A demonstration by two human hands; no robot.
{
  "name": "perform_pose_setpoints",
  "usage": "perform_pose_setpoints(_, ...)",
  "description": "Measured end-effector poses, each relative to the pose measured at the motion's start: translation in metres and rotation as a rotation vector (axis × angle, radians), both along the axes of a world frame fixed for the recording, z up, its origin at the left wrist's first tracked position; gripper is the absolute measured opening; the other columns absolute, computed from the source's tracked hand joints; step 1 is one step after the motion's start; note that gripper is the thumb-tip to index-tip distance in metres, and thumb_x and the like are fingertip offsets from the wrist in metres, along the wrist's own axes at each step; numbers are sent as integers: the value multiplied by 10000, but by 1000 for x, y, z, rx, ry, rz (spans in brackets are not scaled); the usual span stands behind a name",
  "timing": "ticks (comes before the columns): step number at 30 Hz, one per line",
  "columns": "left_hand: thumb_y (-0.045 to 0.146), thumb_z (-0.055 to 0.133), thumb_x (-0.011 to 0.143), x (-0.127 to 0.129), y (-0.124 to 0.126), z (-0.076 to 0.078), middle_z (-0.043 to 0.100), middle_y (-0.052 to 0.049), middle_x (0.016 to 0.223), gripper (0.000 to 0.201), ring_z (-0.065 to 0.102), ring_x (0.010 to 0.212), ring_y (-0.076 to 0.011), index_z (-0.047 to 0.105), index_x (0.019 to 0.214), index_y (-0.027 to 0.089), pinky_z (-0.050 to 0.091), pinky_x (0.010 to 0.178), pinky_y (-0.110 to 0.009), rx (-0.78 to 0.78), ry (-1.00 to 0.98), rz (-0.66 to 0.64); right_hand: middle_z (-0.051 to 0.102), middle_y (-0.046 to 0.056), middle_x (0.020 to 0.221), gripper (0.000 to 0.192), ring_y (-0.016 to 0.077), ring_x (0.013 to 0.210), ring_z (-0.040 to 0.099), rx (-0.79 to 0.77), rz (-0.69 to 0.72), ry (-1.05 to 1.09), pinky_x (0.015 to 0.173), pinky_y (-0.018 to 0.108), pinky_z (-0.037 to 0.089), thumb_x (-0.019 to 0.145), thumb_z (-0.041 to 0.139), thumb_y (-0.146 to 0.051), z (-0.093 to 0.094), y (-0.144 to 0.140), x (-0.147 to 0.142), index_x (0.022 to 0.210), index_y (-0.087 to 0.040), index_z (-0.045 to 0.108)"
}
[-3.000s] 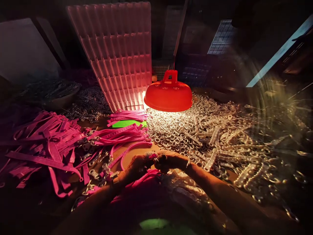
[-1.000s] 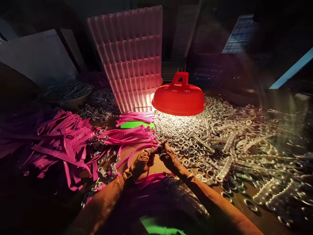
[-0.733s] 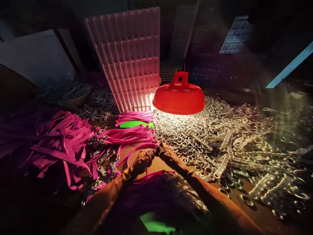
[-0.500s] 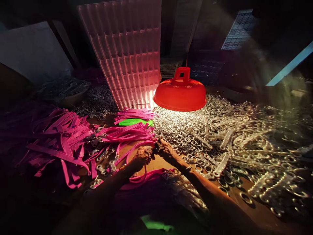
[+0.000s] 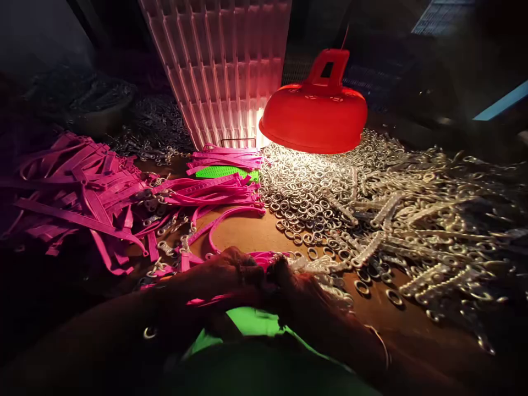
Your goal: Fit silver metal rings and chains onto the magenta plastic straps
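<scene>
My left hand [image 5: 233,269] is closed low in front of me, in shadow, with its back toward the camera. A pink strap [image 5: 212,300] shows beneath it and seems to run into its fingers. Beside it, my right hand [image 5: 295,283] is also closed, its fingertips almost meeting the left ones; what they pinch is hidden. Both hands have dark wrapping on some fingertips. Behind them lies a bundle of pink straps [image 5: 262,257] with silvery ring-and-link pieces [image 5: 319,265] at its right end.
To the left rises a heap of pink straps [image 5: 94,187]. Silvery rings and ridged strips [image 5: 330,203] spread over the right side. A red lamp [image 5: 313,118] hangs low above them. At the back are a green perforated basket [image 5: 225,172] and a ribbed translucent panel [image 5: 231,71].
Both hands have moved down and closer to my body, away from the lit rings into shadow. The view has tilted down, so a bright green cloth shows beneath my hands.
</scene>
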State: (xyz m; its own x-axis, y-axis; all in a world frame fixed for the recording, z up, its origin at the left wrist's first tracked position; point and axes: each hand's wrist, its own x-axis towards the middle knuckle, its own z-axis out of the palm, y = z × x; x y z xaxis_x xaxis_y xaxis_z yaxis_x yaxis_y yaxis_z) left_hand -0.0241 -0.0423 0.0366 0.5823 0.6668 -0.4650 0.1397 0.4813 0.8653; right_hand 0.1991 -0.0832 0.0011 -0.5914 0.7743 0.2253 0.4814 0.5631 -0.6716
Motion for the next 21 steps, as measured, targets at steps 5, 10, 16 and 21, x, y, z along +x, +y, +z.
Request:
perform_pose_setpoints(5,594,645,761,5,-40,-15,491,14,608,483,383,556,-84,635,720,113,278,506,-224,-57,-82,57,566,-16,625,279,116,478,426,-195,51,-32,464,250,285,841,503,-206,1,-16,-12,1113,-181,447)
perform_pose_setpoints(10,567,600,817,8,-60,-19,526,-14,696,462,430,628,-101,624,770,108,319,564,-230,-76,-191,153,504,-31,643,232,96,517,399,-601,-78,130,474,224,285,897,483,-417,-12,-20,-22,963,-197,451)
perform_pose_setpoints(16,547,654,776,8,-61,-30,494,3,603,461,406,536,-85,618,680,97,289,501,-229,-186,-199,153,445,-27,653,268,93,572,334,-746,8,152,468,221,252,893,464,-428,-17,-17,-25,773,-198,395)
perform_pose_setpoints(21,516,701,741,7,-56,-33,475,20,554,423,391,487,-80,586,660,117,262,479,-236,-327,-224,152,473,-27,675,165,82,550,315,-642,167,-45,472,228,248,823,508,-283,-3,-2,-25,790,-199,370)
